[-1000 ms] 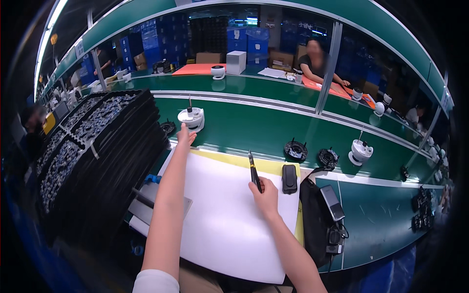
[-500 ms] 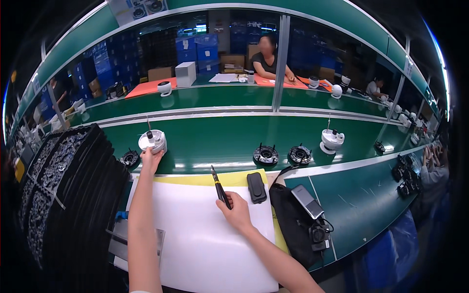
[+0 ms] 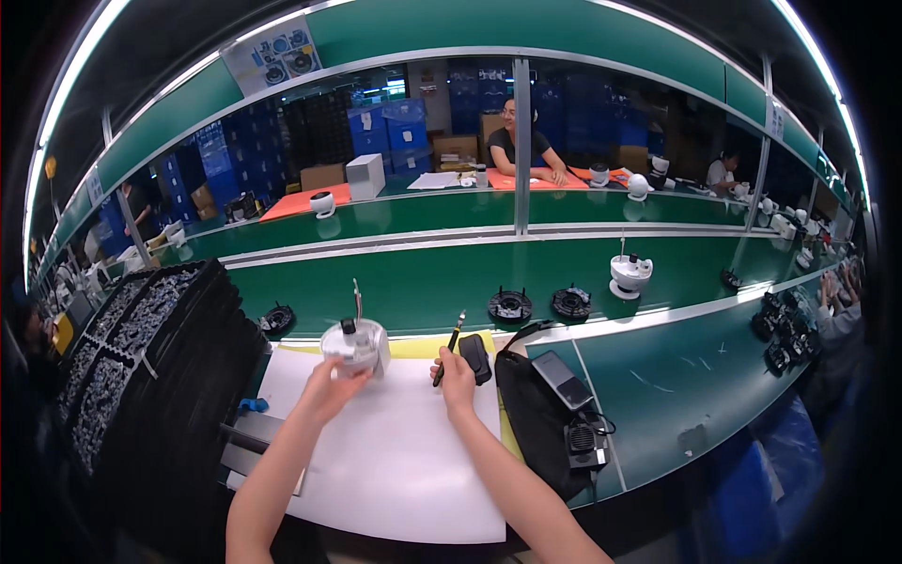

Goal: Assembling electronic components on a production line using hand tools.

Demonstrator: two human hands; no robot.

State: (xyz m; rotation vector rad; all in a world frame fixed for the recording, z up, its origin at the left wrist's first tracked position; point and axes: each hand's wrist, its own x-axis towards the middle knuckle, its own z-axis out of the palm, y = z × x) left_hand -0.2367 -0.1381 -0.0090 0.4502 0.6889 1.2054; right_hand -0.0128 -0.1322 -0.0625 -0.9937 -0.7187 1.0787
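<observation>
My left hand (image 3: 328, 387) grips a white rounded plastic housing (image 3: 374, 350) from its near left side. A black cylinder and thin upright wires stick up from its top; the housing is a little blurred. It hangs over the far left part of a white sheet (image 3: 404, 461). In my right hand (image 3: 458, 378) is a pair of pliers (image 3: 455, 336) with black and yellow handles, jaws pointing up and away. Just right of that hand lies a small black case (image 3: 477, 357).
A tall stack of black trays (image 3: 178, 367) with small parts stands at left. Black ring-shaped parts (image 3: 510, 305) and another white housing (image 3: 630, 275) sit on the green conveyor. A black pouch (image 3: 528, 428) and a grey phone-like device (image 3: 561, 378) lie at right. A person (image 3: 520, 148) sits across.
My left hand has brought the white housing off the conveyor, nearer and over the sheet. The pliers have turned from leaning left to leaning right. The view has tilted up.
</observation>
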